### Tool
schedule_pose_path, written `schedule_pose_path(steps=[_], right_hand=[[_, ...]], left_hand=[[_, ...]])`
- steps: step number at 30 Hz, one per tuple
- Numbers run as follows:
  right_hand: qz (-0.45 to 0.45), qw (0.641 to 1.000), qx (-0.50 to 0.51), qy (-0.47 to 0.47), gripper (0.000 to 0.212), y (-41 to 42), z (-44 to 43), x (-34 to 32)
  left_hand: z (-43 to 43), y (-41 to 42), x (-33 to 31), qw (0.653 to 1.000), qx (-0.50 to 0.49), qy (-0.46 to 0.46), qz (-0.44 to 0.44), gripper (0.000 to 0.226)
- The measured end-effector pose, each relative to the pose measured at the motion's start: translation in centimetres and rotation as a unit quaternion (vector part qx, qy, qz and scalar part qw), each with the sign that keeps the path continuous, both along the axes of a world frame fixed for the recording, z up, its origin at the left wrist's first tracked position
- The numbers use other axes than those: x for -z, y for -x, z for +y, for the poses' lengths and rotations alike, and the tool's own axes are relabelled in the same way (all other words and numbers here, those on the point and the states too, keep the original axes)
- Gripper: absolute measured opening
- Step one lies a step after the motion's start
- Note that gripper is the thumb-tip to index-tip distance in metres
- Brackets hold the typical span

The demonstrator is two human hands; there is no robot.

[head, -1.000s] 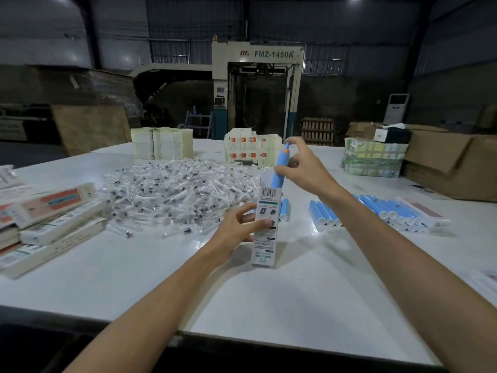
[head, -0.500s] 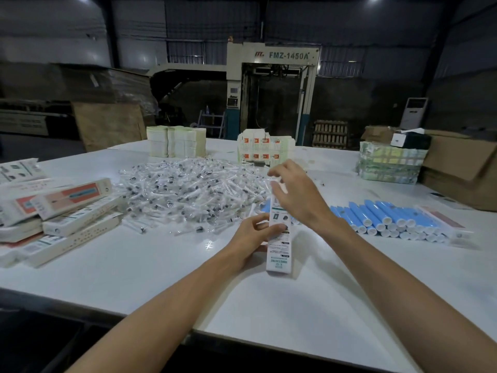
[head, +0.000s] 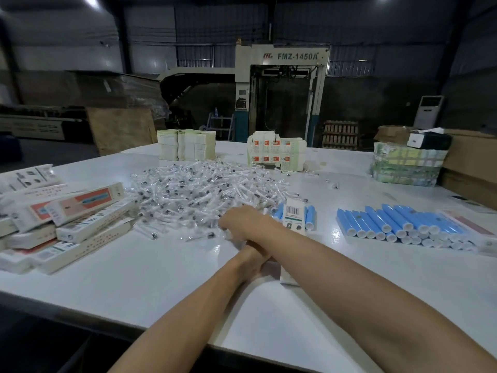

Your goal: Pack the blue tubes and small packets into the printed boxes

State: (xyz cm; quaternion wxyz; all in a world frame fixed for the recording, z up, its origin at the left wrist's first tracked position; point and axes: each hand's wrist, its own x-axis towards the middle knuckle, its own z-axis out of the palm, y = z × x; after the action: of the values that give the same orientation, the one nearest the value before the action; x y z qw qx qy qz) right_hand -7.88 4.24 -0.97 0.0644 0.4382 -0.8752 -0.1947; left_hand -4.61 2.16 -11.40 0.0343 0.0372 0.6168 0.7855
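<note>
Head view: a white table [head: 161, 286] was recorded with a wide heap of small clear packets [head: 199, 192] at its middle. One printed box [head: 295, 215] was seen standing on end at the near right edge of that heap, barcode panel uppermost, with a blue tube [head: 311, 218] just beside it on each side. The right hand [head: 243, 222] was observed crossed over the left forearm, knuckles up, at the near edge of the heap; its fingertips were blurred and buried among the packets, so its grasp could not be told. The left hand [head: 254, 265] was largely hidden under the right forearm beside the box's lower part; its grip could not be told either. A stacked row of blue tubes [head: 390, 224] was noted well to the right, and a pile of printed boxes [head: 80, 222] at far left. Stacks of flat cartons [head: 274, 152] were noted at the back.
</note>
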Motion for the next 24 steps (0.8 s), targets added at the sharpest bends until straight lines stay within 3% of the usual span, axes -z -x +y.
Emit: schedule_pose_path(steps=[2,7,11,14,17,20,22,24], right_hand=[[0.005,1.000,-0.003,0.009,0.022,0.3,-0.2,0.6],[-0.004,0.998,-0.018,0.054,0.020,0.1,-0.3,1.1],[-0.016,0.966,-0.056,0.251,0.014,-0.4,1.5,0.4],[-0.069,0.871,-0.061,0.483,0.013,-1.1,4.6,-0.5],[-0.133,0.731,-0.058,0.667,0.003,-1.7,8.8,-1.7],[-0.178,0.587,-0.035,0.789,0.026,-1.6,13.7,-2.7],[-0.155,0.533,-0.008,0.832,0.032,-1.4,16.9,-3.4],[-0.131,0.517,0.008,0.846,0.027,-1.0,19.5,-4.1]], left_hand=[[0.4,0.1,-0.4,0.999,-0.024,-0.003,-0.032,0.042],[1.2,-0.3,-1.3,0.996,0.032,-0.084,-0.017,0.041],[1.6,-0.4,-1.5,0.999,0.032,-0.021,-0.011,0.035],[1.8,-0.8,-2.2,1.000,0.003,0.025,0.012,0.022],[2.1,-1.8,-3.6,0.995,0.000,0.065,0.075,0.025],[2.5,-2.6,-4.6,0.992,-0.008,0.078,0.094,0.039],[2.5,-2.8,-4.9,0.991,-0.010,0.076,0.108,0.045],[2.5,-3.1,-5.1,0.989,-0.002,0.074,0.130,0.046]])
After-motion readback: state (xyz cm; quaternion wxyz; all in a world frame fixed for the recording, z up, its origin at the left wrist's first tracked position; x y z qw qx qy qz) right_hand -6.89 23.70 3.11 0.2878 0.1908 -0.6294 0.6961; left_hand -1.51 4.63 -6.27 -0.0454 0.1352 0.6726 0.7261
